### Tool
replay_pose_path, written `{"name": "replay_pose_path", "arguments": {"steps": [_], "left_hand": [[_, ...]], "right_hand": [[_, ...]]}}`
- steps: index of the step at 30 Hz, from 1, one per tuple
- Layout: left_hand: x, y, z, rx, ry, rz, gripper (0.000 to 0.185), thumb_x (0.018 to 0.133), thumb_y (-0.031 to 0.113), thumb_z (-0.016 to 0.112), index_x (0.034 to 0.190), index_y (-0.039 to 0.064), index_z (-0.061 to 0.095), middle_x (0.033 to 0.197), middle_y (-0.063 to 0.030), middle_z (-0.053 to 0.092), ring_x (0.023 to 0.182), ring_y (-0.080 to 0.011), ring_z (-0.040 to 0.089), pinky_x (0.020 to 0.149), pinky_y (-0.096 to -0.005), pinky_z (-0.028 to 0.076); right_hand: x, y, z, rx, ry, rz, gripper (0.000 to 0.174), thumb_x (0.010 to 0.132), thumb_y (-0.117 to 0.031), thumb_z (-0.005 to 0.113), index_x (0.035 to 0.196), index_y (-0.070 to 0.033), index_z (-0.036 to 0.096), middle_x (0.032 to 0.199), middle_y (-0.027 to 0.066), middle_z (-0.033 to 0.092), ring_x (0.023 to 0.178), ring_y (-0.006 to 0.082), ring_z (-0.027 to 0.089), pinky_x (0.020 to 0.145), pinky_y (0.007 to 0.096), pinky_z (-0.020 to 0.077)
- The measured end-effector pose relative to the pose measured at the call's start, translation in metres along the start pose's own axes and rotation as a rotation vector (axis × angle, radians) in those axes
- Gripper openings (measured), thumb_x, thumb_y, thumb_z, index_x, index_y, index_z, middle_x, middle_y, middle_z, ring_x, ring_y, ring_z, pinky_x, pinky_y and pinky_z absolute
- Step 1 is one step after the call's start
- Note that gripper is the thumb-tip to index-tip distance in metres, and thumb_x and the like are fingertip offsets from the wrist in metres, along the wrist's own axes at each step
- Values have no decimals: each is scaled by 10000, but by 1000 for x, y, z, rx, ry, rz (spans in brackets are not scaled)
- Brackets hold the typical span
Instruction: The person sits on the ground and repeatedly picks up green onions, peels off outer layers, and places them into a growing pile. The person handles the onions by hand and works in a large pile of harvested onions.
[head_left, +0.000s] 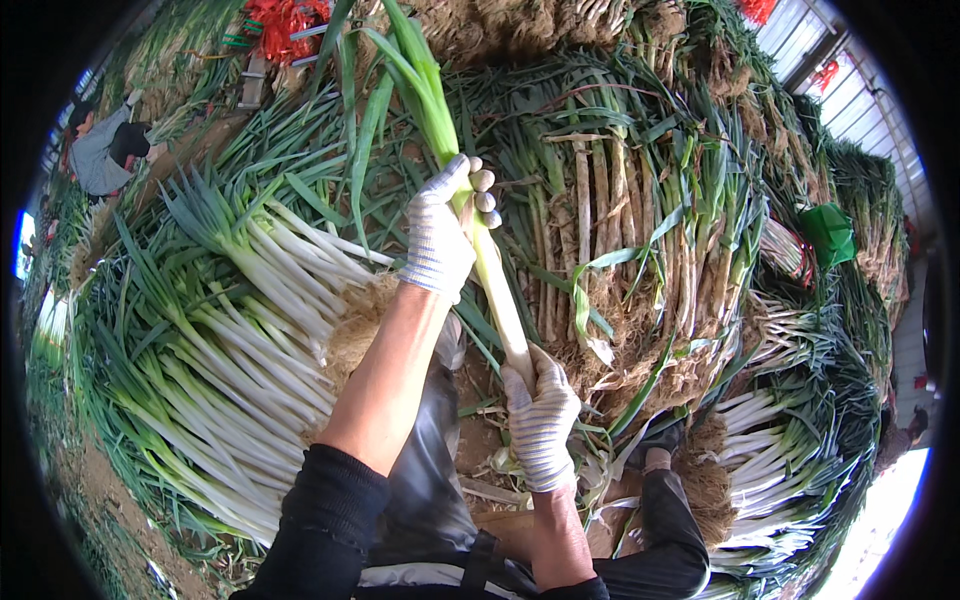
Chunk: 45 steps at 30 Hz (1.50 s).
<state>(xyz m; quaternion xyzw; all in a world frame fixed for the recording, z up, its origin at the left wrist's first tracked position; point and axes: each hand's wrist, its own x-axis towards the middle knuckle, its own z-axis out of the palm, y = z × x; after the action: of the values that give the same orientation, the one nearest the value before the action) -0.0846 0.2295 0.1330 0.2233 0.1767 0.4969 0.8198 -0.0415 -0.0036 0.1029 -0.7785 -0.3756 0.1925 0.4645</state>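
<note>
A long green onion (501, 296) slants across the middle of the view, its green leaves up and its white end down. My left hand (444, 225), in a striped knit glove, is closed around the stalk just below the leaves. Lower down, my right hand (544, 420) grips the white end in a matching glove, hiding the root tip. To the left lie white-stemmed green onions (240, 390) in a wide row, roots toward me. On the right, brownish unpeeled green onions (615, 202) lie in a pile with dry outer skins and tangled roots.
Cleaned green onions (772, 465) lie by my leg at the lower right. A green bundle wrap (827, 234) sits at the right. Red ties (286, 30) hang at the upper left. Another person (105, 154) bends at the far left. Peeled leaf scraps (600, 480) litter the soil.
</note>
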Motion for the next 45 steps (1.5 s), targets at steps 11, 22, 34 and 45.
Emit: {"name": "replay_pose_path", "arguments": {"steps": [11,22,34,45], "left_hand": [[-9,9,5,16,131,64,201,902,250,679,969,80,596,793,-48,651,585,-142,565,538,-300,464],[-7,9,1,28,79,48,255,908,270,672,1010,42,621,799,-65,659,589,-143,572,529,-300,470],[3,11,2,91,160,67,186,898,245,673,924,84,583,754,-46,640,561,-140,559,500,-300,455],[27,47,-56,194,159,206,210,947,324,619,933,117,585,796,-18,635,635,-146,536,591,-320,448]], "right_hand": [[9,-20,0,-5,86,54,208,761,-82,776,909,-17,645,977,144,675,842,302,651,774,373,530],[7,-11,2,612,36,216,125,821,-43,750,863,10,645,872,37,668,752,92,587,698,254,509],[-13,-5,-7,180,46,-257,193,827,-88,743,936,-7,606,1090,134,663,886,252,664,723,359,539],[-73,122,-110,235,-136,522,222,856,-198,727,910,0,641,695,56,662,577,135,620,560,275,506]]}}
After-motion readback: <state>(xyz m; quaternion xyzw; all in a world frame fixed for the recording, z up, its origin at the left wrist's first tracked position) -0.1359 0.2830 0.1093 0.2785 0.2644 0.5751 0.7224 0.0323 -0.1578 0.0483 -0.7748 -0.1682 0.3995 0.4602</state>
